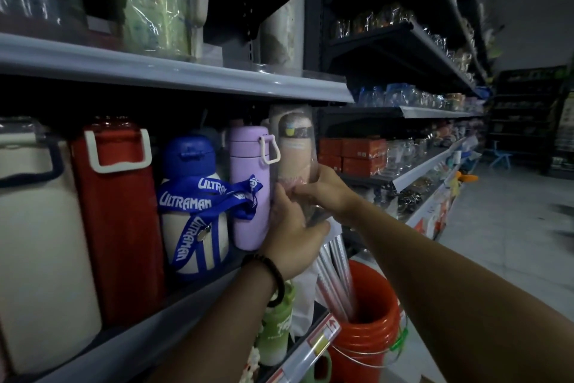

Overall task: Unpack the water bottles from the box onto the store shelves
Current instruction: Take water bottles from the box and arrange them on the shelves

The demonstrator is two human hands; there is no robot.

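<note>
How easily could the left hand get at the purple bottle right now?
Probably yes, but not freely: the left hand is busy gripping the wrapped bottle together with the right hand. The purple bottle stands right beside it, nothing between them.

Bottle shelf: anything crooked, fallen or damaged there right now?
One oddity: the Ultraman strap of the blue-capped bottle trails across the purple bottle beside it. Nothing looks fallen or damaged. The left hand and right hand hold the wrapped bottle at the row's right end.

Left hand (290,230) and right hand (327,193) around a wrapped bottle (295,146), upright beside a purple bottle (248,171)
</note>
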